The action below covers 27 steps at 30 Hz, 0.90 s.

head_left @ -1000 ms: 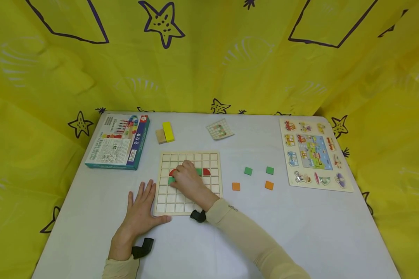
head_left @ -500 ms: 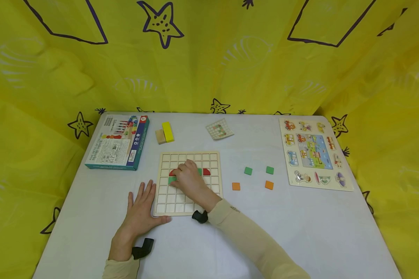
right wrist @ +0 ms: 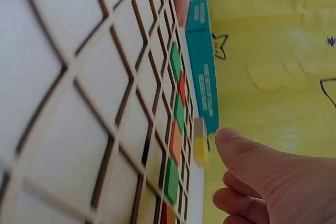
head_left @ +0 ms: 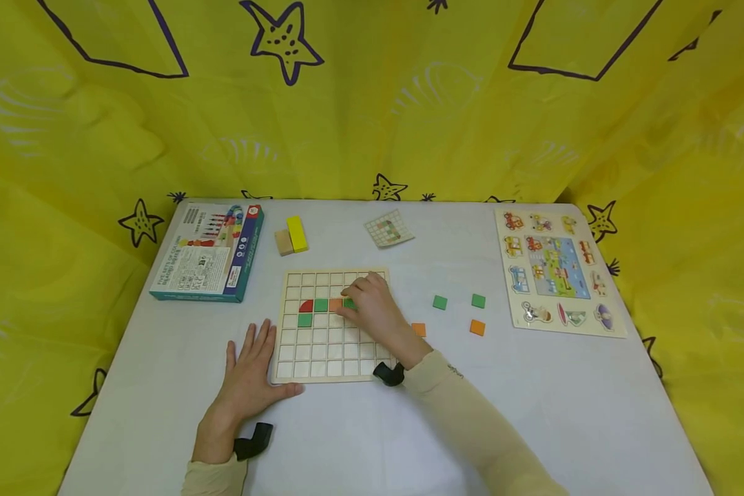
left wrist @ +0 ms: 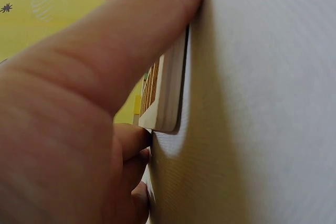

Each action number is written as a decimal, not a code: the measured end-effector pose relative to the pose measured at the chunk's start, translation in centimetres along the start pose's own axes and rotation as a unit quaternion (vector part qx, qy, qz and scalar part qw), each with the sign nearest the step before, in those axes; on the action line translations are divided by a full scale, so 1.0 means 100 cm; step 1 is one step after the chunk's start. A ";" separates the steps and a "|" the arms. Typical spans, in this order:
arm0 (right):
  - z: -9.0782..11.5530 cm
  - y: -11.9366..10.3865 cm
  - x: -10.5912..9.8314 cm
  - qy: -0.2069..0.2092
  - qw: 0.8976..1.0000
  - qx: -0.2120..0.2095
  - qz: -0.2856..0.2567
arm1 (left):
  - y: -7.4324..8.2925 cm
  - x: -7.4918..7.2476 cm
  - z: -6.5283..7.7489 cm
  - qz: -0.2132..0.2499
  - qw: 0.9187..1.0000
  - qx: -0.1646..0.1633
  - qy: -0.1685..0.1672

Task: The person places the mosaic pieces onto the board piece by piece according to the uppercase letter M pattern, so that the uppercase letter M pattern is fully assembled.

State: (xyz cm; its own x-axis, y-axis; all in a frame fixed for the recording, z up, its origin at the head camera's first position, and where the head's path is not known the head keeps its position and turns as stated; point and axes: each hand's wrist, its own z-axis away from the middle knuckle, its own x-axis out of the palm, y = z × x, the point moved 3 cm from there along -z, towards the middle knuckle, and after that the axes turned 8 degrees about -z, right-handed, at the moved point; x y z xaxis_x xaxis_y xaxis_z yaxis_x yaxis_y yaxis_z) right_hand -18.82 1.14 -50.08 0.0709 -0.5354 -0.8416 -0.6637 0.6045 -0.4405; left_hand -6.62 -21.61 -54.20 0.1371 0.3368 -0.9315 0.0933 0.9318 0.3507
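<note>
My left hand (head_left: pixel 248 375) lies spread on the table, its thumb along the near edge of a wooden grid board (head_left: pixel 304 370) and its fingers by the left side. Over the board's right half hovers my right hand (head_left: pixel 378 313), thumb and fingers loosely bent with nothing held in the right wrist view. One row of the grid holds a red rounded tile (head_left: pixel 306 306), a green tile (head_left: pixel 321 305), an orange tile (head_left: pixel 335 305) and another green tile (right wrist: pixel 171 179). A lower green tile (head_left: pixel 305 320) sits under the red one. The hand hides the row's right end.
Two green tiles (head_left: pixel 440 302) and two orange tiles (head_left: pixel 477 327) lie right of the board. Behind it are a pattern card (head_left: pixel 389 229) and yellow and plain wooden blocks (head_left: pixel 297 234). A boxed toy (head_left: pixel 207 251) stands left, a picture puzzle (head_left: pixel 561 275) right.
My right hand has moved right along the row, uncovering a green and an orange tile and covering the red tile at the right end. My left hand has stayed put.
</note>
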 end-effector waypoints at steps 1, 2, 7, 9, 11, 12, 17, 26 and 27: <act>0.002 0.005 -0.003 0.002 1.000 0.004 0.000 | 0.000 0.000 0.000 0.000 1.000 -0.001 -0.002; 0.004 0.009 -0.006 0.006 1.000 0.008 -0.002 | 0.000 0.000 0.000 0.000 1.000 -0.003 -0.005; 0.016 0.034 -0.022 0.004 0.999 0.041 -0.002 | 0.000 -0.001 0.000 0.004 1.000 -0.006 -0.008; 0.021 0.044 -0.028 -0.001 0.998 0.061 -0.002 | 0.000 0.000 0.000 0.005 1.000 -0.005 -0.008; 0.027 0.052 -0.035 0.000 0.997 0.081 0.002 | -0.001 0.000 0.000 0.005 1.000 -0.005 -0.007; 0.031 0.055 -0.038 0.003 0.996 0.089 0.003 | -0.001 0.000 0.000 0.004 1.000 -0.004 -0.007; 0.049 0.075 -0.052 0.018 0.993 0.118 0.016 | -0.002 0.001 0.000 0.001 1.000 -0.004 -0.008; 0.079 0.098 -0.067 0.033 0.985 0.168 -0.014 | -0.003 0.002 0.000 0.006 1.000 -0.002 -0.009; 0.082 0.099 -0.067 0.032 0.985 0.172 -0.012 | -0.003 0.002 0.000 0.006 1.000 -0.002 -0.010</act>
State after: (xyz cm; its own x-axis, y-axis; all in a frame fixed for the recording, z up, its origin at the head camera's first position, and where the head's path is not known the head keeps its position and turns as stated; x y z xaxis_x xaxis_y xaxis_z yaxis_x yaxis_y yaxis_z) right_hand -19.78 15.60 -51.36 0.0291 -0.5821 -0.8126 -0.3705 0.7487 -0.5497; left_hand -6.60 -21.79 -54.51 0.1569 0.3447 -0.9255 0.0878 0.9285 0.3607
